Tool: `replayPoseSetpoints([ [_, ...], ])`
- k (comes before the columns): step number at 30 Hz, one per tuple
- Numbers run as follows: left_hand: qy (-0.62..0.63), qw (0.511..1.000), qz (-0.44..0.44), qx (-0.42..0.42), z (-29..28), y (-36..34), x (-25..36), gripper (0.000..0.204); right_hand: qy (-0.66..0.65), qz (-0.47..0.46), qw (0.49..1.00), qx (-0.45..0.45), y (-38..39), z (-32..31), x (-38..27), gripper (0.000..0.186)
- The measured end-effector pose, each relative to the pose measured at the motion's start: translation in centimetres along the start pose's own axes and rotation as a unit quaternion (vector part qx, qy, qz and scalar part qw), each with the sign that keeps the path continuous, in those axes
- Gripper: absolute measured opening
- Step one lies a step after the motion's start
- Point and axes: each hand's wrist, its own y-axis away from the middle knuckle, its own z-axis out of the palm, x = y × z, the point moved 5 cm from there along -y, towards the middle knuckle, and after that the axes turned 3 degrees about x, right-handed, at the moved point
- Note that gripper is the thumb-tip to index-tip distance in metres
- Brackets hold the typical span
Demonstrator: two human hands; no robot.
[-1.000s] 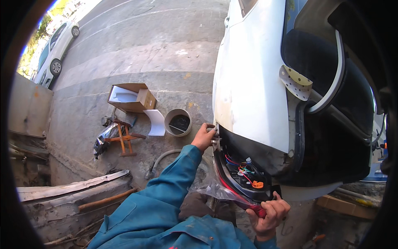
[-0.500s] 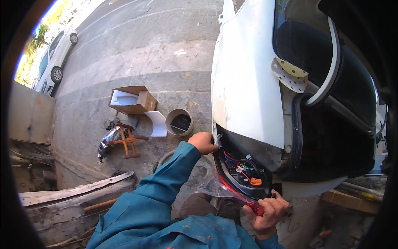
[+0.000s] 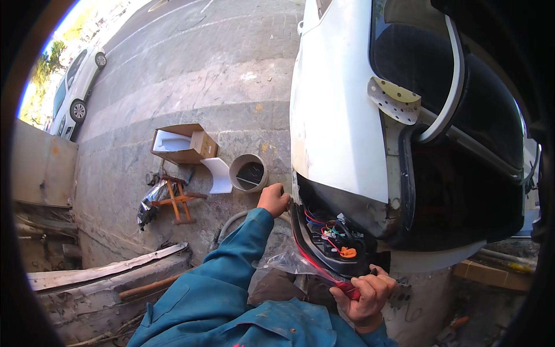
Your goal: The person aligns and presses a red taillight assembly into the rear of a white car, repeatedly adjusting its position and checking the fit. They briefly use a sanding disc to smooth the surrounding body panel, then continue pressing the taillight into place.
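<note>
My left hand point(image 3: 273, 198) has its fingers curled at the upper end of a red-and-black tail light point(image 3: 324, 243), beside the rear corner of a white car point(image 3: 324, 115); its fingertips are hidden. My right hand point(image 3: 363, 298) is closed on the light's lower end, thumb on the red lens. The light's back faces up, showing coloured wires point(image 3: 329, 228) and an orange connector point(image 3: 348, 252). Clear plastic film point(image 3: 280, 261) hangs off the light's left side. The car's body has a dark opening above the light.
On the concrete at left lie an open cardboard box point(image 3: 179, 150), white foam sheet point(image 3: 218, 176), bucket point(image 3: 245, 179), wooden folding stool point(image 3: 176, 202) and hose point(image 3: 226, 222). A perforated pad point(image 3: 394, 101) rests on the car. Scrap panels point(image 3: 110, 277) line the lower left. A parked car point(image 3: 80, 92) stands beyond.
My left hand has moved down and left along the light's upper end, with more curled fingers. My right hand keeps its grip, shifting slightly left in view. The view has shifted slightly.
</note>
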Motion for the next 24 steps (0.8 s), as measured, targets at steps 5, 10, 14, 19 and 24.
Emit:
replayPoseSetpoints([
  [5, 0.002, 0.995, 0.004, 0.096, 3.5, -1.1, -4.3, 0.027, 0.001, 0.004, 1.000, -0.013, 0.3, -0.4, 0.2, 0.048],
  [10, 0.239, 0.948, -0.176, 0.114, 6.9, -2.2, -15.5, 0.017, -0.029, -0.012, 0.999, -0.018, -0.5, 0.1, -0.2, 0.050],
  [14, 0.486, 0.793, -0.348, 0.118, 9.8, 3.2, -14.4, 0.016, 0.004, 0.007, 1.000, -0.023, -1.3, -0.3, 0.6, 0.050],
  [19, -0.068, 0.975, -0.198, -0.072, 11.2, 10.0, -17.1, 0.021, -0.009, 0.023, 1.000, -0.013, -3.6, 0.3, 1.4, 0.047],
  [24, 0.022, 0.963, -0.030, -0.268, 14.5, 17.7, -9.8, 0.038, 0.020, 0.025, 0.999, -0.006, -5.8, 0.4, 2.7, 0.044],
])
